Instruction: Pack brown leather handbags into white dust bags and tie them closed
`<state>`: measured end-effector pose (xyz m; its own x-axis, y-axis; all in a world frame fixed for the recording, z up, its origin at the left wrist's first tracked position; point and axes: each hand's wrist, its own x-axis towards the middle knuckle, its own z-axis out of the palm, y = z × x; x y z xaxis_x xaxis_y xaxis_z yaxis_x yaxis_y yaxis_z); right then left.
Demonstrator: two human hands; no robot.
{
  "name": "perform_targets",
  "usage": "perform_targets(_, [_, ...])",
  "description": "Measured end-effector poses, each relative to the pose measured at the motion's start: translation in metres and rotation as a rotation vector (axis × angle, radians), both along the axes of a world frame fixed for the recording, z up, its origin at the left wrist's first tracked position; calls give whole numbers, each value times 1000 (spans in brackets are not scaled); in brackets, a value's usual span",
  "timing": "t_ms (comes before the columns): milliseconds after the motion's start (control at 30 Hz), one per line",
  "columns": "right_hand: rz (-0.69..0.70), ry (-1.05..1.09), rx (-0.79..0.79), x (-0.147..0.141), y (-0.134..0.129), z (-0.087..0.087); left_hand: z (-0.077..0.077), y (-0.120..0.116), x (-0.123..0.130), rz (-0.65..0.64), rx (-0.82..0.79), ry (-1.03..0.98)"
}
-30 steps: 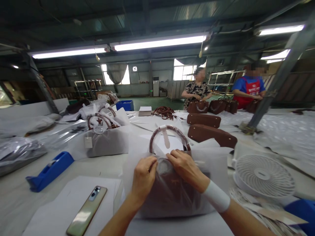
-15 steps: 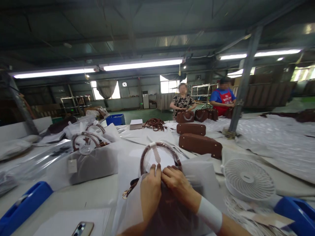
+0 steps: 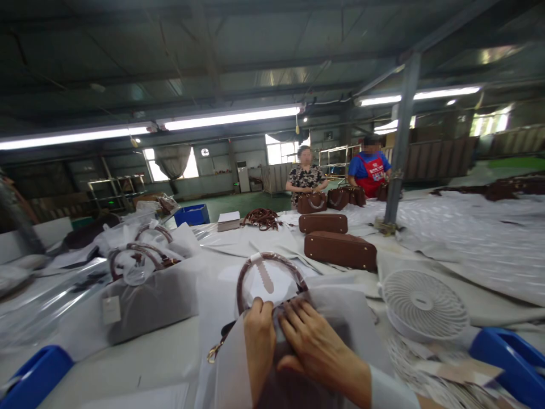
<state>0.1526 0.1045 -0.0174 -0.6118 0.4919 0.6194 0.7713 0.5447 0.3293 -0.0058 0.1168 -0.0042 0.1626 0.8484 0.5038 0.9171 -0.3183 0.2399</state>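
1. The handbag (image 3: 292,393) is dark brown and stands upright on the table (image 3: 162,347), well back from its far edge.
2. Its handle (image 3: 242,281) arches up in clear film, a pale toothed strip (image 3: 266,278) hanging inside.
3. A gold clasp (image 3: 211,354) protrudes leftward.
4. A translucent whitish sheet (image 3: 232,372) wraps the body.

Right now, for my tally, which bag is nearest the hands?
The wrapped bag at the left hand and right hand; other bags are farther left or back.

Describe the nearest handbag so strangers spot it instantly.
Start at the pale table, near side, centre. The handbag sits there in a translucent sheet, its brown handle arching up. Only this bag has the wearer's left hand and right hand on it.
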Motion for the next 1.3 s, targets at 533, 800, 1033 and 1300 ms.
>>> perform_targets(533, [83,23,-97,5,17,49,-36,-1,-6,-168,389,-132])
perform_targets(800, [40,-156,-129,5,33,41,-29,-10,-13,-98,448,-91])
perform_targets(1033, [169,-5,-136,21,22,26,-20,-8,-22,-206,573,2])
perform_targets(1300, [232,122,-115,23,10,3,-13,-15,-22,-331,477,43])
